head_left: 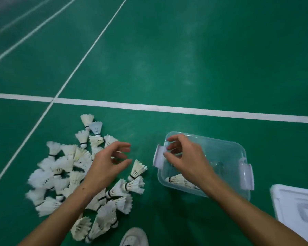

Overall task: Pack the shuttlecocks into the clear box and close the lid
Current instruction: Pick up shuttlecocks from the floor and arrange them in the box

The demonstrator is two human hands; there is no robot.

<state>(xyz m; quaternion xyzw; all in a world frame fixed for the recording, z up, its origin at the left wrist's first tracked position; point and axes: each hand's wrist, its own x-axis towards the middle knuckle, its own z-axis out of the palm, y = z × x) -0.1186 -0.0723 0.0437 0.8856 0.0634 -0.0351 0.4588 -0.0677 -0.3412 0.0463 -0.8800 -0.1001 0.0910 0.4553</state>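
A big heap of white feather shuttlecocks [64,174] lies on the green court floor at the lower left. The clear box [226,153] stands open to the right, with white clip handles on both ends. A shuttlecock [175,179] lies on its side inside the box near the front wall. My left hand [108,164] hovers over the right edge of the heap, fingers spread and empty. Over the box's left end, my right hand [183,155] is held with fingers loosely curled apart and nothing in them.
The white lid [299,206] lies on the floor at the lower right, beside the box. A white shoe [134,237] shows at the bottom edge. White court lines [167,108] cross the floor beyond the heap and the box.
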